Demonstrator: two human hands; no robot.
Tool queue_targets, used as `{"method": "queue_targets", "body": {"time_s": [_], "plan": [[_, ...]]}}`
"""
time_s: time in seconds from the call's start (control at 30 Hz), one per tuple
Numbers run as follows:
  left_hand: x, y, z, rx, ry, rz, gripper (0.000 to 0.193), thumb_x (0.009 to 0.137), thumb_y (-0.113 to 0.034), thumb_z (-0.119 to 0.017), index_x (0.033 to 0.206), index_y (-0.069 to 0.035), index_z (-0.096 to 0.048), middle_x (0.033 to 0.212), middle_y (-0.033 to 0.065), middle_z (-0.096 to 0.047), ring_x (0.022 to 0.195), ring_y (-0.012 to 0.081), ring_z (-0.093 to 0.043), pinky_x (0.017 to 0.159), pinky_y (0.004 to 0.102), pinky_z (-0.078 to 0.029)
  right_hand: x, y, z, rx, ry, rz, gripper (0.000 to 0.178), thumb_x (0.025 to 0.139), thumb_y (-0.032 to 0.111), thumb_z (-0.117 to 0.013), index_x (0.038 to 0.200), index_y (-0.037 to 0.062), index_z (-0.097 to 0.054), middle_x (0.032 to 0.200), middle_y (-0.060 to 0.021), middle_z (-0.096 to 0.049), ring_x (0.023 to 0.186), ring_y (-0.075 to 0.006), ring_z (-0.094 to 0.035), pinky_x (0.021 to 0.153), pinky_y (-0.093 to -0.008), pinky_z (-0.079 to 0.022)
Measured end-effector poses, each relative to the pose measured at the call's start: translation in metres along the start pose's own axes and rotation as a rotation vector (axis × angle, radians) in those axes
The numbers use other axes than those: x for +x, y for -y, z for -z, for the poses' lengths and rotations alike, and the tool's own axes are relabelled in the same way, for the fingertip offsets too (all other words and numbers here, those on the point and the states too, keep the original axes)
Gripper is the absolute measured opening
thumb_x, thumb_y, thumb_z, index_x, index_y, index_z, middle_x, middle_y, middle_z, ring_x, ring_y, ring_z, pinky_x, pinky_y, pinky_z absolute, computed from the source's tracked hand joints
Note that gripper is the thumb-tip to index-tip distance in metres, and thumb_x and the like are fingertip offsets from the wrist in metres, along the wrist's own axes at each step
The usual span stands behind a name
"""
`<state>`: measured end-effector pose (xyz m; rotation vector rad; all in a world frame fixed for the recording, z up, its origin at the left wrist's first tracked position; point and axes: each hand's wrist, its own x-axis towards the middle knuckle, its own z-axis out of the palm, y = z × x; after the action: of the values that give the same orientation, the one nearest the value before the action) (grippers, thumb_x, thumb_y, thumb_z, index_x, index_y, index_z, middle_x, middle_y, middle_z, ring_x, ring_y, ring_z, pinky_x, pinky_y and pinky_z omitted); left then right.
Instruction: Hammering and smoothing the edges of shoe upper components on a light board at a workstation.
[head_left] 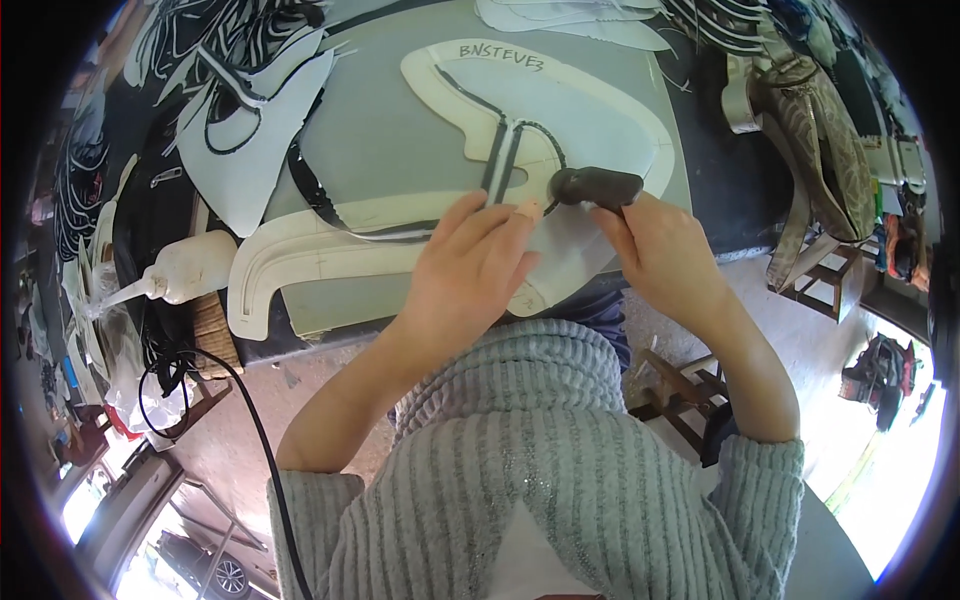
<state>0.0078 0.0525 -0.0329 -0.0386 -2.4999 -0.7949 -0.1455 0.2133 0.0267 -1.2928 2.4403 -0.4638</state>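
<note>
My left hand [475, 255] lies with its fingers stretched over the lower end of two dark strips [507, 150] on a pale shoe-upper piece [590, 115]. This piece rests on a cream template [430, 75] with a curved outline. In my right hand [665, 245] is a dark hammer [597, 187], its rounded head over the piece just right of my left fingertips. The hammer's handle is hidden. A long dark-edged strip [320, 195] curves from the left toward my left hand, above a long cream template arm [330, 250].
White pieces with dark trim [235, 170] lie on the left. A white squeeze bottle [190, 268] rests near the table edge, with a black cable [262, 430] hanging below. A patterned heeled boot [810, 130] is at the right. Wooden stools [690, 395] stand below.
</note>
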Motion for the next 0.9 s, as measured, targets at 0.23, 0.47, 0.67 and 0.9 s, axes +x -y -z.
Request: {"method": "queue_targets", "body": {"time_s": [0.23, 0.47, 0.67, 0.9], "plan": [[-0.002, -0.002, -0.005, 0.067, -0.046, -0.069, 0.038, 0.077, -0.004, -0.079, 0.111, 0.0, -0.06, 0.104, 0.01, -0.067, 0.095, 0.0275, -0.065, 0.086, 0.0397, -0.055, -0.001, 0.025, 0.009, -0.102, 0.016, 0.054, 0.031, 0.099, 0.028, -0.055, 0.085, 0.0012, -0.05, 0.07, -0.0162, -0.062, 0.06, -0.0366, -0.063, 0.053, -0.045, -0.049], [-0.008, -0.001, -0.001, 0.03, -0.069, -0.026, 0.039, 0.078, -0.005, -0.077, 0.112, -0.001, -0.059, 0.105, 0.0093, -0.068, 0.093, 0.027, -0.065, 0.088, 0.0427, -0.053, -0.005, 0.034, 0.011, -0.072, -0.045, 0.096, 0.03, 0.097, 0.028, -0.058, 0.084, 0.0026, -0.05, 0.065, -0.014, -0.061, 0.057, -0.0337, -0.063, 0.05, -0.0433, -0.049], [0.019, 0.005, 0.047, 0.252, 0.262, 0.054, 0.046, 0.082, -0.008, -0.072, 0.124, -0.002, -0.055, 0.105, 0.0047, -0.07, 0.097, 0.0213, -0.065, 0.098, 0.0473, -0.044, -0.013, 0.025, -0.009, -0.134, 0.027, 0.019, 0.029, 0.096, 0.027, -0.06, 0.086, 0.0026, -0.049, 0.064, -0.0127, -0.059, 0.055, -0.0333, -0.063, 0.049, -0.0426, -0.048], [0.019, 0.018, 0.051, 0.265, 0.258, 0.136, 0.05, 0.08, -0.004, -0.072, 0.126, 0.0, -0.053, 0.106, 0.0063, -0.07, 0.102, 0.026, -0.062, 0.096, 0.0406, -0.045, -0.013, 0.028, -0.009, -0.093, 0.095, -0.07, 0.023, 0.096, 0.023, -0.06, 0.099, 0.0, -0.057, 0.076, -0.0175, -0.063, 0.065, -0.0378, -0.064, 0.057, -0.046, -0.049]]}}
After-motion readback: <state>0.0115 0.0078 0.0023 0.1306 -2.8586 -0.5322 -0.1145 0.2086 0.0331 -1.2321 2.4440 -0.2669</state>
